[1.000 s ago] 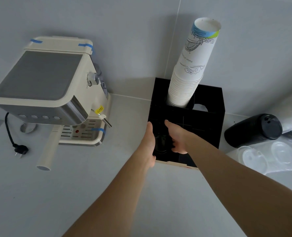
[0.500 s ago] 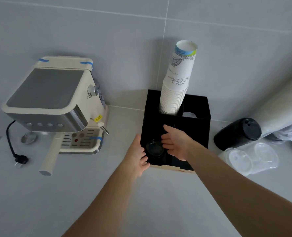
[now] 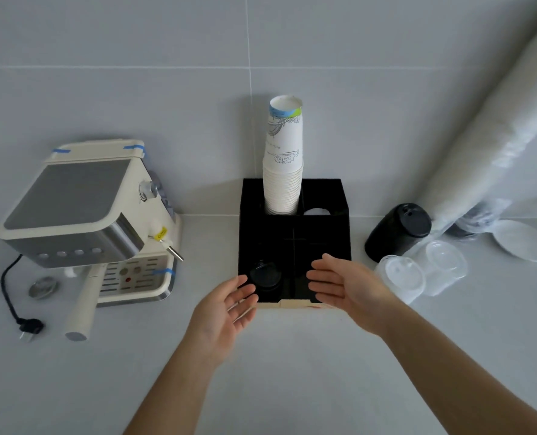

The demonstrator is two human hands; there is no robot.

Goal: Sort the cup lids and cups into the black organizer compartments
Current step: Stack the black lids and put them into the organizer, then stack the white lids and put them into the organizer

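Fingers (image 3: pixel 245 301) of both hands are spread apart and hold nothing: left hand (image 3: pixel 223 315) and right hand (image 3: pixel 344 285) hover palms inward at the near edge of one black organizer (image 3: pixel 320 227) on the grey tabletop (image 3: pixel 292 372). One stack of black lids (image 3: pixel 265 276) sits in the near-left compartment. Right of the organizer lie one black lid stack on its side (image 3: pixel 397 232) and two clear lid stacks (image 3: pixel 424 274). One espresso machine (image 3: pixel 85 221) stands at left, unplugged cord (image 3: pixel 12 302) beside it. One stack of white paper cups (image 3: pixel 283 161) rises upright from the far-left compartment; a white item shows in the far-right one. One long plastic-wrapped sleeve (image 3: pixel 493 133) leans against the tiled wall.
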